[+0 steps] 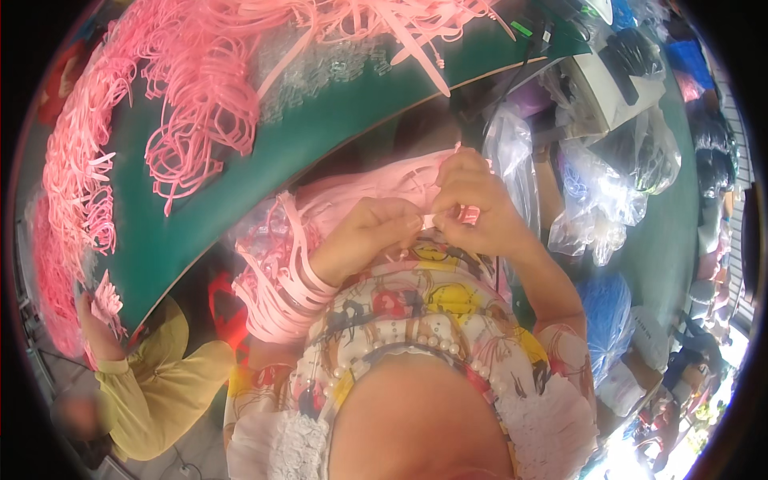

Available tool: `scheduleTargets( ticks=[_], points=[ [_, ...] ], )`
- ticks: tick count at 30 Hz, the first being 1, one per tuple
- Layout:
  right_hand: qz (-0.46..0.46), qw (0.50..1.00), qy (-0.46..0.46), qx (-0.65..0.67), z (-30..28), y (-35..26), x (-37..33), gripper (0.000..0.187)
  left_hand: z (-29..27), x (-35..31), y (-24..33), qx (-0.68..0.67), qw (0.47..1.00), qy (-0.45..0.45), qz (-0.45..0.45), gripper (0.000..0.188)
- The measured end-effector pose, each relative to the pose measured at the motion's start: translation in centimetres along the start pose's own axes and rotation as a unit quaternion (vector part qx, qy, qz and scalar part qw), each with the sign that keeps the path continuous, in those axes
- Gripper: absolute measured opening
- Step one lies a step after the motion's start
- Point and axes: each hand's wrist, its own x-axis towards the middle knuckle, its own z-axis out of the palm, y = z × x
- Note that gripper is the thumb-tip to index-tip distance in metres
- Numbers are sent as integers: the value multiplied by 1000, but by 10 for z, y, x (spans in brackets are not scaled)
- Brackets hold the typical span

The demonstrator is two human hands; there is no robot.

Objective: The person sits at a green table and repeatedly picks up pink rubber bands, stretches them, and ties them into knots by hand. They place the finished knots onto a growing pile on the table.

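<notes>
Close to my chest, my left hand point(374, 230) and my right hand point(472, 204) meet with fingertips almost touching. Both pinch a narrow pink strap point(468, 214), and a short pale piece of it shows between the fingertips. Whether a small fitting sits on it there is too small to tell. Several looped pink straps point(276, 308) hang around my left wrist and forearm. More pink straps point(368, 188) lie across my lap, just behind both hands.
A green table point(312, 164) curves ahead, with its edge between it and my lap. Heaps of pink straps point(200, 96) and small clear plastic pieces point(312, 68) lie on it. Plastic bags point(608, 184) and a white box point(612, 88) stand at right. A person in yellow point(156, 392) sits at left.
</notes>
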Motion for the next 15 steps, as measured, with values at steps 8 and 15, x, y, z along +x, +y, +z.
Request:
scheduleTargets(
  ticks=[8,15],
  points=[
    [41,998,-31,35,1,5,0,11,1,-1,2,-48,999,10,-14,22],
    [-15,991,-27,-131,2,-8,8,29,16,-5,12,-56,992,114,2,19]
  ],
)
